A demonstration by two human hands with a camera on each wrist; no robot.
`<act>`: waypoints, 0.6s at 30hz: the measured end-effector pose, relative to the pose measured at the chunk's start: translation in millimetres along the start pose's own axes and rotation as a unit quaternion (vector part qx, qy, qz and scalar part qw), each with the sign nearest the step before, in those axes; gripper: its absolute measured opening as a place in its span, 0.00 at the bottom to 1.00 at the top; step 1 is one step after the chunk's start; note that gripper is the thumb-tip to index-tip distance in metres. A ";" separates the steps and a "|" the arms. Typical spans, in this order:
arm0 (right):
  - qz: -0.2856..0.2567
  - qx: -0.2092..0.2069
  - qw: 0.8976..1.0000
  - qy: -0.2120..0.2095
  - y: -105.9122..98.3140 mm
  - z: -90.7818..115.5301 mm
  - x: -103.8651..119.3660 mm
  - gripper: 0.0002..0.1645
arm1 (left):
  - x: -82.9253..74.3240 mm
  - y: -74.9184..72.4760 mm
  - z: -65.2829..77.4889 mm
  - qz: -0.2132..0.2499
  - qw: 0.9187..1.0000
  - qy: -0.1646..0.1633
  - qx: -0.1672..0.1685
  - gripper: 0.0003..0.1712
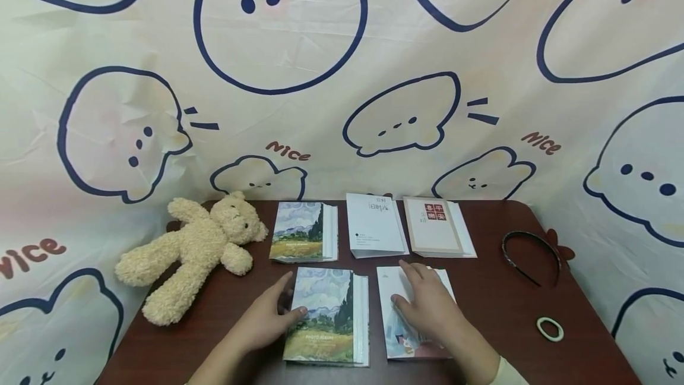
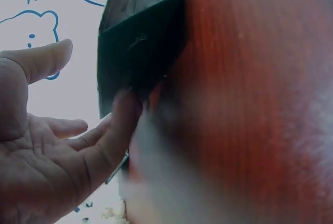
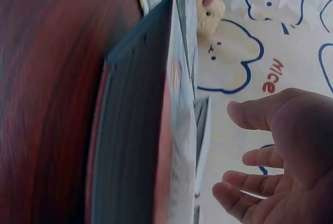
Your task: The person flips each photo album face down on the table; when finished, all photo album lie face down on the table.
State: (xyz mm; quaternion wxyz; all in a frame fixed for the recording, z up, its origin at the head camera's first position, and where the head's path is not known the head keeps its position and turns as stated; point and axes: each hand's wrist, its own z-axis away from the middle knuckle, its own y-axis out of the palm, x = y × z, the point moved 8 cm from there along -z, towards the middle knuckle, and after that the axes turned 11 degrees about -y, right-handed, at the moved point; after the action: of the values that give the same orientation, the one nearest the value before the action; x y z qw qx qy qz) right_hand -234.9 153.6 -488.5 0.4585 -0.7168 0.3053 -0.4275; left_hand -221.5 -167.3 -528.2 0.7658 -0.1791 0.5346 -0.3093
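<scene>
A photo album (image 1: 323,308) with a painted landscape cover lies at the front of the table. My left hand (image 1: 267,318) is at its left side, thumb over the cover edge and fingers beside the dark spine (image 2: 135,52). The left wrist view shows those fingers loosely spread, one fingertip right at the spine. To the right lies a second, pale illustrated album (image 1: 396,337), partly hidden under my right hand (image 1: 431,305). Seen in the right wrist view, the right hand (image 3: 291,146) hovers over that cover with relaxed, parted fingers; the album's thick page edges (image 3: 130,125) face the camera.
Behind stand another landscape album (image 1: 296,233), a white album (image 1: 374,227) and a beige album with red characters (image 1: 434,224). A teddy bear (image 1: 200,248) lies at the left. A dark headband (image 1: 504,248) and a pale green ring (image 1: 550,329) are at the right.
</scene>
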 end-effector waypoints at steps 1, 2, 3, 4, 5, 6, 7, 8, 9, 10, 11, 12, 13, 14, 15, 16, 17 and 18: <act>-0.010 0.000 1.000 0.000 2.3 -0.6 2.3 0.45 | 0.1 1.1 0.8 0.019 1.000 -0.001 0.008 0.55; -0.020 0.002 1.000 0.001 4.7 -1.1 4.5 0.45 | 0.6 2.1 1.4 0.035 0.999 -0.003 0.015 0.55; -0.033 0.003 0.999 0.002 6.9 -1.5 6.8 0.45 | 1.0 2.7 1.8 0.042 0.999 -0.004 0.018 0.55; -0.046 0.006 0.999 0.004 9.2 -1.6 8.6 0.44 | 1.5 3.6 2.0 0.048 0.999 -0.005 0.021 0.56; -0.057 0.008 0.998 0.004 11.4 -1.8 10.8 0.43 | 1.8 4.3 2.3 0.053 0.998 -0.008 0.023 0.56; -0.069 0.009 0.998 0.002 13.1 -2.1 13.4 0.42 | 2.3 4.9 2.4 0.059 0.998 -0.011 0.025 0.56; -0.081 0.011 0.997 0.000 14.9 -2.3 16.3 0.41 | 2.5 5.5 2.2 0.063 0.998 -0.014 0.026 0.56; -0.091 0.014 0.996 -0.002 16.7 -2.6 19.2 0.41 | 2.9 6.2 2.0 0.066 0.997 -0.015 0.029 0.55; -0.099 0.015 0.995 -0.006 18.4 -3.1 22.4 0.40 | 3.3 7.0 1.7 0.069 0.997 -0.017 0.031 0.55; -0.108 0.019 0.994 -0.010 20.5 -3.4 25.5 0.40 | 4.0 8.2 1.7 0.071 0.997 -0.021 0.035 0.55; -0.114 0.023 0.993 -0.016 22.6 -3.6 28.9 0.40 | 4.6 9.4 1.8 0.072 0.996 -0.024 0.038 0.55; -0.119 0.029 0.992 -0.020 24.5 -3.7 32.3 0.39 | 5.5 10.6 1.7 0.072 0.996 -0.027 0.040 0.55; -0.126 0.032 0.991 -0.027 26.5 -3.7 35.6 0.39 | 6.6 11.8 1.5 0.071 0.996 -0.029 0.042 0.55; -0.131 0.035 0.990 -0.035 28.7 -3.7 38.9 0.39 | 7.8 12.9 1.5 0.070 0.996 -0.032 0.044 0.55; -0.138 0.038 0.989 -0.041 30.7 -3.6 41.9 0.39 | 8.9 13.9 1.5 0.069 0.996 -0.034 0.045 0.55; -0.145 0.041 0.988 -0.044 32.9 -3.2 44.5 0.39 | 9.7 14.8 1.5 0.068 0.996 -0.034 0.046 0.55; -0.149 0.041 0.987 -0.050 34.7 -3.0 47.1 0.39 | 10.3 15.3 1.3 0.068 0.996 -0.034 0.046 0.55; -0.153 0.043 0.986 -0.052 36.6 -2.8 49.4 0.39 | 10.8 15.9 1.1 0.069 0.996 -0.034 0.046 0.55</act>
State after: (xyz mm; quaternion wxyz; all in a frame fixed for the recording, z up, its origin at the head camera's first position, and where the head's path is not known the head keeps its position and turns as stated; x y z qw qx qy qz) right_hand -216.9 97.2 -505.1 0.4334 -0.7560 0.1490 -0.4675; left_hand -213.4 -162.7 -545.1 0.8104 -0.1167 0.5044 -0.2742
